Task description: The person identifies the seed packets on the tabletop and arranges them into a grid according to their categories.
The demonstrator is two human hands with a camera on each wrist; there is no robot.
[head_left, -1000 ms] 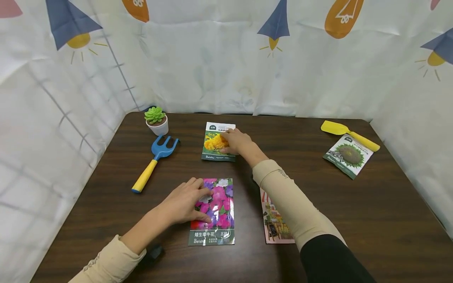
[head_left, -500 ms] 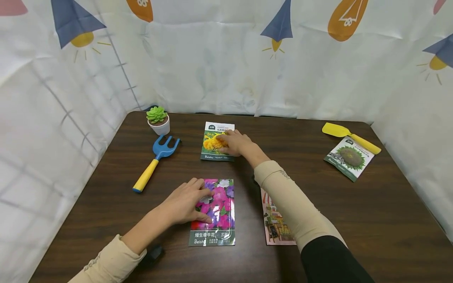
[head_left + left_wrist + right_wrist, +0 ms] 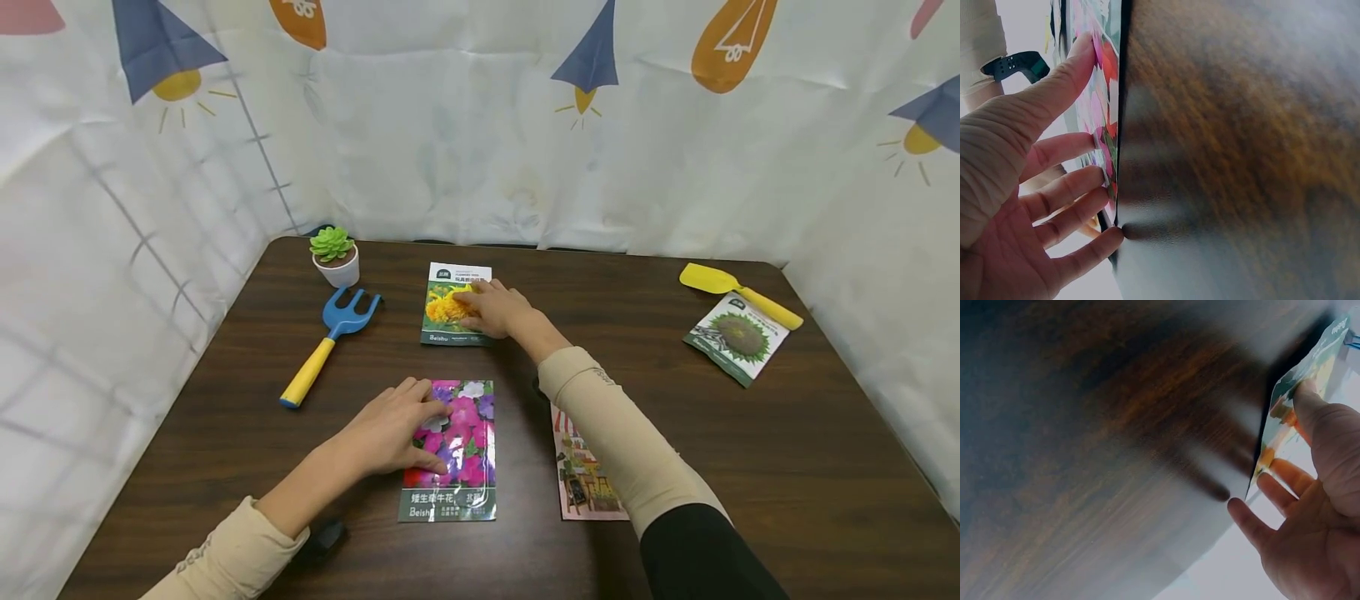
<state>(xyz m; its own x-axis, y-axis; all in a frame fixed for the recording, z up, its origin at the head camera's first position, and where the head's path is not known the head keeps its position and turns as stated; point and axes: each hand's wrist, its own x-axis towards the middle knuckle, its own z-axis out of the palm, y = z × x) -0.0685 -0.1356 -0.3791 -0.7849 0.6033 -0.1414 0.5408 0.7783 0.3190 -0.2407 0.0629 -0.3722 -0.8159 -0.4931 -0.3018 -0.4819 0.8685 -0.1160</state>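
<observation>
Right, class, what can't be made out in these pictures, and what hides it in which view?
Head view: right side of the yellow-flower seed packet, behind the right hand.
Head view: left part of the pink-and-purple flower packet, behind the left hand.
Head view: right part of the pink printed sheet, behind the beige right sleeve.
Head view: fine print on the sunflower packet, too small.
Left wrist view: grain of the tabletop, blurred.

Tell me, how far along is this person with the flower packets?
Probably partway. Out and picture side up already: the pink-flower packet, yellow-flower packet and sunflower packet. In hand: the left hand rests on the first, the right hand touches the second. Perhaps left: straightening the sunflower packet, which lies slanted by the yellow shovel with no hand on it.
</observation>
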